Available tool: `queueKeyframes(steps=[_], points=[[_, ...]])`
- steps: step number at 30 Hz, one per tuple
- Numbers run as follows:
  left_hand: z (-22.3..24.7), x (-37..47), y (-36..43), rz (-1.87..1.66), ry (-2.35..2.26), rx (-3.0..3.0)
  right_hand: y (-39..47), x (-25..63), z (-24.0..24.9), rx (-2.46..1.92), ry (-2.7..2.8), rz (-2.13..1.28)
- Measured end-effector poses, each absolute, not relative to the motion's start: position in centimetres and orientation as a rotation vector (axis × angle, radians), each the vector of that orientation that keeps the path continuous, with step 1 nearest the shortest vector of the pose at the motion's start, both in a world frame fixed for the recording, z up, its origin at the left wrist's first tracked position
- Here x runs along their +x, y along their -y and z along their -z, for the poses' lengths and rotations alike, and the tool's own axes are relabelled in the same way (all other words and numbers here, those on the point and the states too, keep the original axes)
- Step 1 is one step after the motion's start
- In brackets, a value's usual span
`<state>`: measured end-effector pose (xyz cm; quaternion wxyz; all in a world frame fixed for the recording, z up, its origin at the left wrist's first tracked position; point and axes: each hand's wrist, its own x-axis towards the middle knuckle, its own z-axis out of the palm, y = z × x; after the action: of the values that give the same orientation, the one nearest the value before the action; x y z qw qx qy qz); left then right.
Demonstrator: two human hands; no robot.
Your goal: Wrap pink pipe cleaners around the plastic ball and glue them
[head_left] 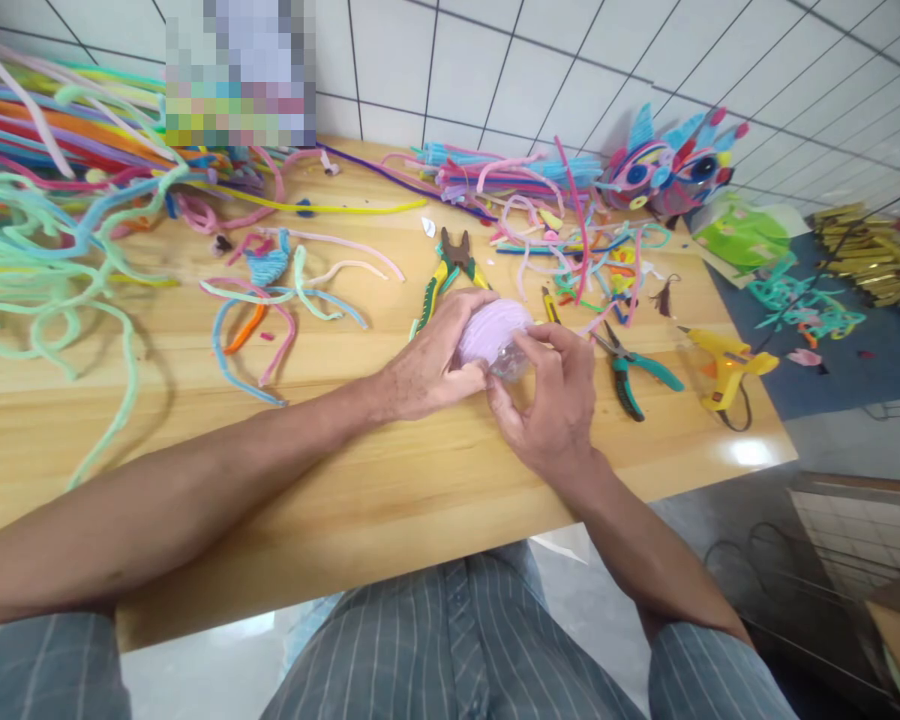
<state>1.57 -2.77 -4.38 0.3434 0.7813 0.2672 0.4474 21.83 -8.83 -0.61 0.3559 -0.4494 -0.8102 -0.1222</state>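
Between my two hands is a clear plastic ball (507, 362), its upper part covered by rows of lilac pipe cleaner (495, 325). My left hand (439, 355) is wrapped round the ball's left side, thumb in front. On the right side, the fingers of my right hand (551, 395) pinch at the edge where lilac meets bare plastic; thumb and forefinger touch the ball. Just beyond the ball lie cutting pliers with green and yellow handles (429, 300). Teal-handled pliers (630, 370) rest to the right of my right hand.
A yellow glue gun (727, 365) stands near the table's right end. Heaps of coloured pipe cleaners (37, 240) cover the left side, with a bundle (510, 175) along the tiled wall. A figure with big eyes (671, 170) sits at the back right. Gold bundles (862, 250) lie beyond.
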Motion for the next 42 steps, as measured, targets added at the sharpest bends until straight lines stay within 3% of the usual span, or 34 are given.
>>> queueKeyframes(steps=[42], points=[[1.9, 2.1, 3.5, -1.124, -0.902, 1.824, 9.0, 22.2, 0.6, -0.971, 2.063, 0.099]])
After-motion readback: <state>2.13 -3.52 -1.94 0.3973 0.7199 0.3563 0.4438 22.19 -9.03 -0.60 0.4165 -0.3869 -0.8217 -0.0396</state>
